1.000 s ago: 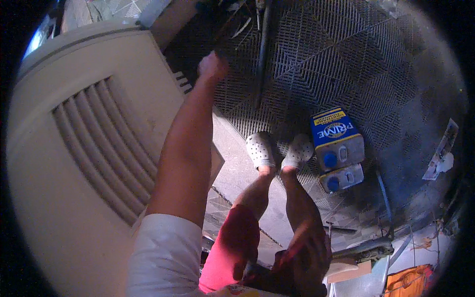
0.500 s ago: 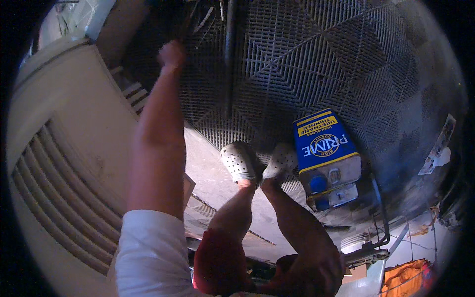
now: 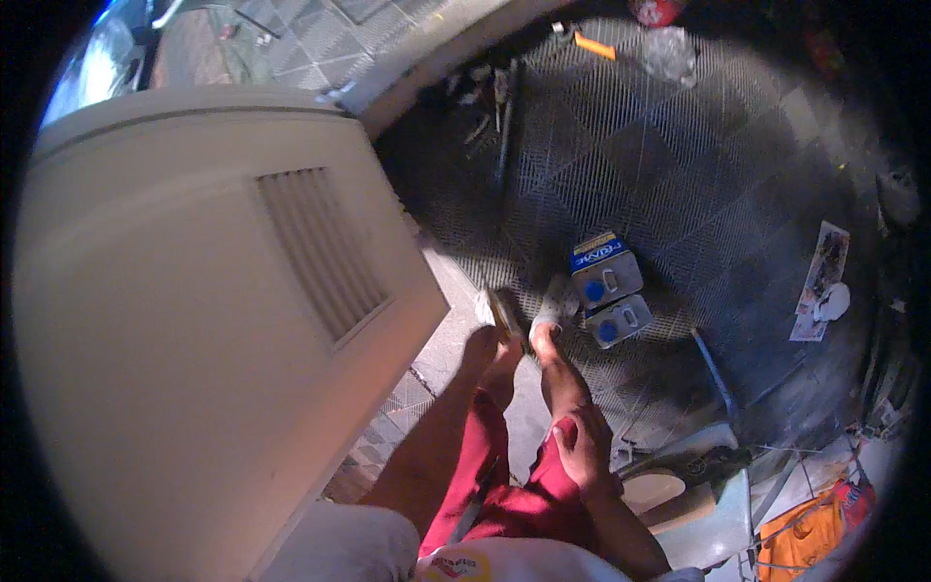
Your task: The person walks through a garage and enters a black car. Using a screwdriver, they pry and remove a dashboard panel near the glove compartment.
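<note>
My left forearm reaches down beside my left leg, and my left hand point(image 3: 479, 341) hangs low near the white clog point(image 3: 484, 307). Its fingers are dark and unclear, so I cannot make out whether it holds anything. My right hand point(image 3: 582, 448) lies on the right leg of my red shorts point(image 3: 543, 495), fingers stretched and nothing in it. In front of my right foot, in its grey clog point(image 3: 555, 303), stand two metal cans with blue caps: a blue and yellow can point(image 3: 606, 257) and a plainer can point(image 3: 621, 321) nearer to me.
A large beige louvred panel point(image 3: 213, 320) fills the left side. Dark ribbed floor mats point(image 3: 659, 175) carry a pole point(image 3: 505, 126), an orange object point(image 3: 594, 46), a clear plastic bag point(image 3: 669, 56) and a printed sheet point(image 3: 822, 281). An orange cloth point(image 3: 800, 533) hangs at the lower right.
My left arm has come back from its far reach over the mat toward my legs. The view has risen, so the cans look smaller and more floor shows. My right hand stays at my leg.
</note>
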Demonstrator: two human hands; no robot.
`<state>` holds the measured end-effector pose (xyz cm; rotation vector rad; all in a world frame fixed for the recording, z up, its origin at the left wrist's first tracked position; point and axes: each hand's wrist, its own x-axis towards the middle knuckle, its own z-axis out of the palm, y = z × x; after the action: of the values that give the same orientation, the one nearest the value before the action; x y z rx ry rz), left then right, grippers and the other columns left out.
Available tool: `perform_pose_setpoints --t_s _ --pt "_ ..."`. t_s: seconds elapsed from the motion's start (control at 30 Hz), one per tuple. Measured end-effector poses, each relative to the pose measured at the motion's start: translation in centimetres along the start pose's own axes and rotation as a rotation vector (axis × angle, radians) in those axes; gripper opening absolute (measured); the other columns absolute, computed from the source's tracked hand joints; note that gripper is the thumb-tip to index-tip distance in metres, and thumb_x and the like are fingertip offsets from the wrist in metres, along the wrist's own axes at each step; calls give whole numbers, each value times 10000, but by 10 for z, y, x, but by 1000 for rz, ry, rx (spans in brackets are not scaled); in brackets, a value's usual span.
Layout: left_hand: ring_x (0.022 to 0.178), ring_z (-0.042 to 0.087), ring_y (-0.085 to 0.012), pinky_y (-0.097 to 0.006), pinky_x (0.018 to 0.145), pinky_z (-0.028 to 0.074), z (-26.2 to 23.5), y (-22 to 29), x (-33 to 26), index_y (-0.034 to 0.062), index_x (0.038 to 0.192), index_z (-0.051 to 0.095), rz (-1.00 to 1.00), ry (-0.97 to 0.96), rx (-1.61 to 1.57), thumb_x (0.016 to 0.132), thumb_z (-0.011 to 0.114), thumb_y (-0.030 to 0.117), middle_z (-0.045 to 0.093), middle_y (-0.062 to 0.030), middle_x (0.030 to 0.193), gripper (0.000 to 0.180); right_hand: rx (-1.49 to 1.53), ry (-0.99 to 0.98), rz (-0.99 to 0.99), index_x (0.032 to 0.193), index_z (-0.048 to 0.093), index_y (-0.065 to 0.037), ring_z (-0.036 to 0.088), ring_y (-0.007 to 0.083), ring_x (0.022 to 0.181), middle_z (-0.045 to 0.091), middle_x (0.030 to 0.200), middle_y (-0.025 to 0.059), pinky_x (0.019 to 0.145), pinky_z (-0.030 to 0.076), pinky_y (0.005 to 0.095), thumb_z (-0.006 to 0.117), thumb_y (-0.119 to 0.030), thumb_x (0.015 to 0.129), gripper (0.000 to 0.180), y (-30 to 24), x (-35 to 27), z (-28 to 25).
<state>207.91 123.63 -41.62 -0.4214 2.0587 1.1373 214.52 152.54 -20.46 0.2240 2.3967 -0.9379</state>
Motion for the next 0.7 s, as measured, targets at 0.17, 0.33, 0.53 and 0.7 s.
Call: perform_pose_setpoints --t_s 0.17,0.33,0.53,0.7 --pt "976 694 -412 -488 829 552 18 92 -173 44 1148 648 172 -78 41 949 576 262 717 -221 979 303 298 27 91 1244 607 -46 626 373 1115 673 1183 171 974 487 470 643 -271 972 355 -17 -40 16" --pt "1003 697 -415 -513 843 547 -11 175 -326 52 1187 655 140 -198 281 1009 569 401 723 -242 1000 401 1034 -185 301 1202 607 0 716 216 850 719 1104 150 706 566 327 512 -370 1064 406 -87 -83 19" --pt "1026 685 -223 -388 910 539 -32 46 -476 45 1304 635 29 -139 -128 1039 465 199 710 -151 1066 351 1100 -214 461 1038 615 -71 644 204 504 612 604 39 406 490 337 591 -415 1023 345 -78 -186 107" --pt "971 636 -129 -334 930 529 -72 -91 -620 6 1333 601 -46 131 -967 1024 413 65 664 -26 1010 366 801 -586 482 1100 610 -77 525 158 425 552 619 22 380 448 302 578 -402 1036 332 -121 -270 138"
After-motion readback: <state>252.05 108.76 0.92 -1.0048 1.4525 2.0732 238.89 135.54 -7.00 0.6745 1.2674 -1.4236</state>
